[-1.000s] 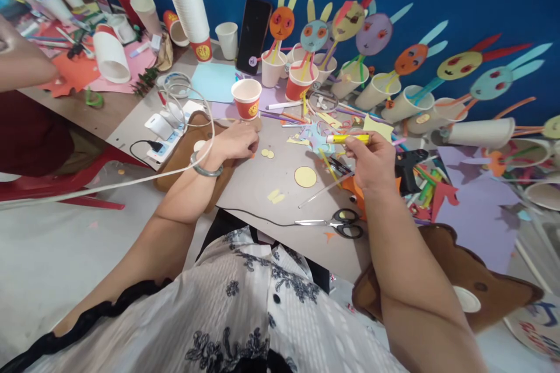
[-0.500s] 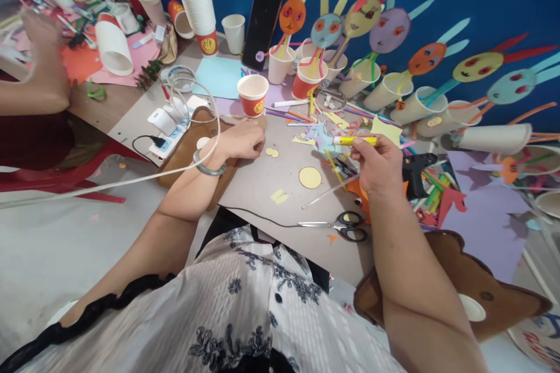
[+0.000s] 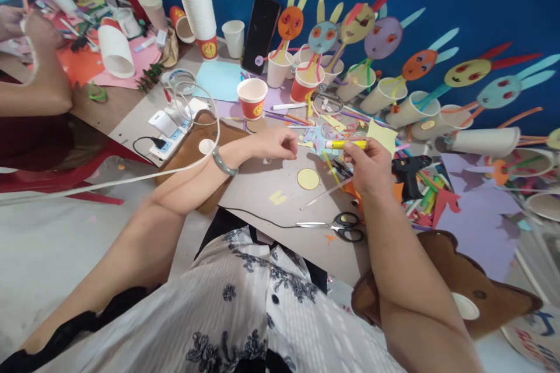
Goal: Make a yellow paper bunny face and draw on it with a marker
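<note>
My right hand [image 3: 371,166] is closed around a yellow marker [image 3: 347,144], which points left with its white end toward my left hand [image 3: 277,143]. That left hand is low over the table, its fingers curled in; whether anything is inside them is hidden. A greenish bangle [image 3: 224,162] circles the left wrist. Between and below the hands lies a yellow paper circle [image 3: 308,179] with a dark outline. Small yellow paper strips [image 3: 278,197] are nearer the front edge. Black-handled scissors [image 3: 345,227] rest below my right hand, and a thin clear stick [image 3: 324,193] slants beside the circle.
Cups with paper rabbit figures [image 3: 322,38] line the blue wall. A black glue gun [image 3: 409,176] lies right of my hand among scraps. A red-and-white cup [image 3: 252,99], a cup stack [image 3: 195,0], a phone [image 3: 261,35] and a power strip [image 3: 172,139] stand behind. Another person's arm [image 3: 39,70] is at left.
My left hand has moved right, toward the marker, and now covers the spot where two small yellow circles lay. My right hand still holds the marker; the view has shifted slightly.
</note>
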`<state>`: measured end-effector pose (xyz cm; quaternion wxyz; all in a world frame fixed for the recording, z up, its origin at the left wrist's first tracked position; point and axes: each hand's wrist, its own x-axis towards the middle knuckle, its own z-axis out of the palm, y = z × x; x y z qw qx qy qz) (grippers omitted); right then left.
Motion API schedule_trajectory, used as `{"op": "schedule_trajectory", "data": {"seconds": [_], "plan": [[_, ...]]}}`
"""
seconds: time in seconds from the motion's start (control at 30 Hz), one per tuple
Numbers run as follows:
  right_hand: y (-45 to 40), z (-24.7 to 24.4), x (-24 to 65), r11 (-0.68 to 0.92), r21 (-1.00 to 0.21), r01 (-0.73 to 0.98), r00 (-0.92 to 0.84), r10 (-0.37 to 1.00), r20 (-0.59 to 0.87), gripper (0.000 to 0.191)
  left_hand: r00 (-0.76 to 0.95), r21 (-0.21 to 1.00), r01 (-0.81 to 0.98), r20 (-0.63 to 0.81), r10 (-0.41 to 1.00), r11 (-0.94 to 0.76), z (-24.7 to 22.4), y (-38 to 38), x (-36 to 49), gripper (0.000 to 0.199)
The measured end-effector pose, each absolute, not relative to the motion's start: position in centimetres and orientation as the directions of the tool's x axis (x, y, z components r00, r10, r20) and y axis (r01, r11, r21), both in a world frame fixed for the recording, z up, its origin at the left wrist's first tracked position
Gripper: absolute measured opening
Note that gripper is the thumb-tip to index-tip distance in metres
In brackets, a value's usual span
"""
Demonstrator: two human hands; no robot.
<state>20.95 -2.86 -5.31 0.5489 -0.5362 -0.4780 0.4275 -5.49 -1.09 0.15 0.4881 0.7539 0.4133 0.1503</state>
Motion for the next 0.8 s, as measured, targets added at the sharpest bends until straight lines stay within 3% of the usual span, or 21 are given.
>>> {"op": "schedule_trajectory", "data": {"seconds": [0.23,0.6,0.8], "plan": [[-3.4,-4.9,20.4,0.085,-0.983,0.161,0.154,0.982,0.110,0.025,0.501,0.681,0.687,-0.191,0.844,-0.253,-1.5,0.9,-2.7,0.023],[-4.0,-4.3,19.4,0.051,-0.982,0.184,0.094,0.993,0.070,0.026,0.568,0.703,0.631,-0.128,0.813,-0.330,-3.6,0.4,-2.3,0.015],[-3.8,-5.0,19.2,0.043,-0.991,0.129,0.107,0.993,0.057,0.033,0.570,0.668,0.651,-0.117,0.814,-0.360,-3.6,0.1,-2.1,0.020]]}}
